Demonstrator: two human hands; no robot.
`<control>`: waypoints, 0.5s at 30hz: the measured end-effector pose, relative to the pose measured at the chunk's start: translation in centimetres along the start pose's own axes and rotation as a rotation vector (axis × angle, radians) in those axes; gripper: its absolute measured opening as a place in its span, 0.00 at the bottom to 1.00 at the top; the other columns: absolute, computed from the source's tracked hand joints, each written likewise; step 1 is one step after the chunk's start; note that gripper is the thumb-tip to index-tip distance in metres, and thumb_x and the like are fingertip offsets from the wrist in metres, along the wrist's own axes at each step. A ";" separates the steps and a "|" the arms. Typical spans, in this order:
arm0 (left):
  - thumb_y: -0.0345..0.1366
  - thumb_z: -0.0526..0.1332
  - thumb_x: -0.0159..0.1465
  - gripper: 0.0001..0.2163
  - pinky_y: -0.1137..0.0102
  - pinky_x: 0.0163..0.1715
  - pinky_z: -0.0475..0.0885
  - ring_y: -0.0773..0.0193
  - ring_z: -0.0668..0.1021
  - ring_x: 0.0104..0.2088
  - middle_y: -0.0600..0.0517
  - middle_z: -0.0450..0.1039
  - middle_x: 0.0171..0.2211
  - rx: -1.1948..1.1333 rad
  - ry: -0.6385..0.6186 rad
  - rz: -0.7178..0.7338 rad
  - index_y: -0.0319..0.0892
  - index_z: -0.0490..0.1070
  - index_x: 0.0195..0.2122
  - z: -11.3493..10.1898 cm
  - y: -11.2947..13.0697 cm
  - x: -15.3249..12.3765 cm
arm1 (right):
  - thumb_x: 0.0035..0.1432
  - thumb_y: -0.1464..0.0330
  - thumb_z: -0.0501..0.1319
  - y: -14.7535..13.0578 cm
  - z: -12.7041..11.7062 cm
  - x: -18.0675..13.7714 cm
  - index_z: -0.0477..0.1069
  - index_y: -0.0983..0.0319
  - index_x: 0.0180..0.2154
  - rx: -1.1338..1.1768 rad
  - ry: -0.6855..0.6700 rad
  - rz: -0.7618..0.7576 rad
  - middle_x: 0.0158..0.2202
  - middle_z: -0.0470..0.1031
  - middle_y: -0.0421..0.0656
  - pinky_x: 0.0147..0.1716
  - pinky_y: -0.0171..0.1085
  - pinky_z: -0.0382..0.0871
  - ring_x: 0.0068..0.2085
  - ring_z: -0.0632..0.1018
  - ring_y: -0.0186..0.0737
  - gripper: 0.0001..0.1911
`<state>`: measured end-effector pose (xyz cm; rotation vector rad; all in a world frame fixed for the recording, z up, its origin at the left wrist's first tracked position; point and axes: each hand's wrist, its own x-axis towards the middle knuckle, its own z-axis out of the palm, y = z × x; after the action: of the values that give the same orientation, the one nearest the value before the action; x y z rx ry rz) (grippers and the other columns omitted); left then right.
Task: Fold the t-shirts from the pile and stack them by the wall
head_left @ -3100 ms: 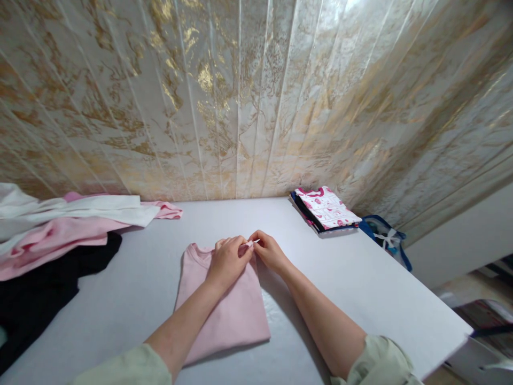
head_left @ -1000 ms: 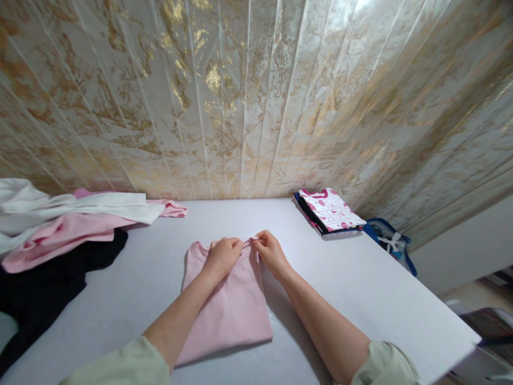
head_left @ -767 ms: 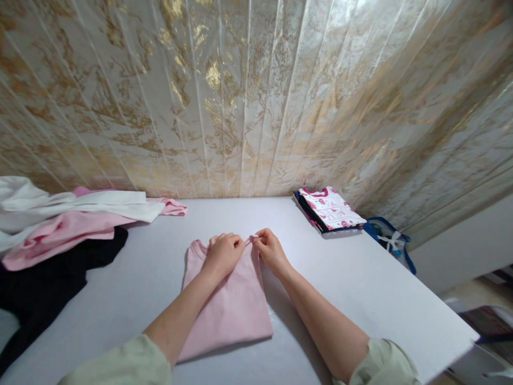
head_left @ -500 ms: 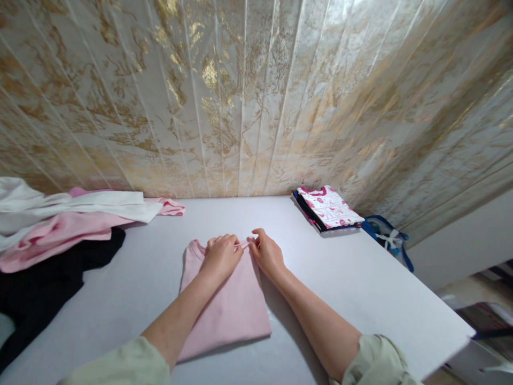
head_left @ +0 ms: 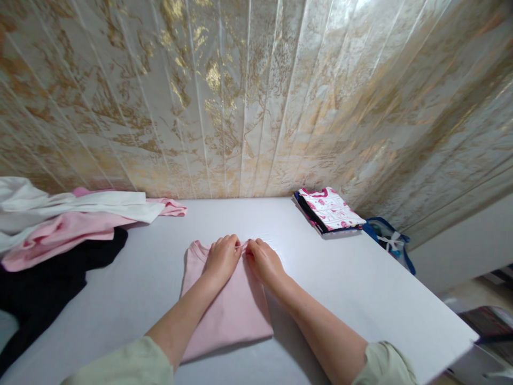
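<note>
A pink shirt (head_left: 236,315) lies folded into a flat rectangle on the white table (head_left: 344,299), its neckline at the far side. My left hand (head_left: 224,255) rests over the middle of the neckline, fingers pinching the collar edge. Close beside it, my right hand (head_left: 263,261) is closed on the same edge at the far right corner of the shirt. Only a short bit of collar shows between the two hands. My fingertips are partly hidden behind the backs of my hands.
Loose white, pink and black clothes (head_left: 72,230) are heaped along the table's left side. A stack of folded clothes (head_left: 331,209), a white and pink printed one on top, sits at the back right. Beyond it is a blue-edged bag (head_left: 387,238). A gold-patterned curtain (head_left: 240,107) hangs behind.
My right hand has closed its raised fingers onto the collar edge and shifted slightly left, nearer my left hand. The shirt lies almost as before.
</note>
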<state>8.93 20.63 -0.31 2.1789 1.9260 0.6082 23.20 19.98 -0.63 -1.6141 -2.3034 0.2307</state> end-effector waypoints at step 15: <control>0.26 0.50 0.64 0.12 0.66 0.48 0.67 0.59 0.75 0.45 0.50 0.75 0.41 0.015 0.152 0.022 0.44 0.72 0.39 -4.4 0.6 0.6 | 0.62 0.74 0.51 0.0 -0.3 0.1 0.69 0.59 0.41 0.065 -0.030 0.025 0.38 0.72 0.43 0.36 0.33 0.60 0.40 0.72 0.38 0.10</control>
<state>7.69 20.50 3.98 2.2251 1.9871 0.7867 23.31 20.05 -0.34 -1.6187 -2.2740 0.3344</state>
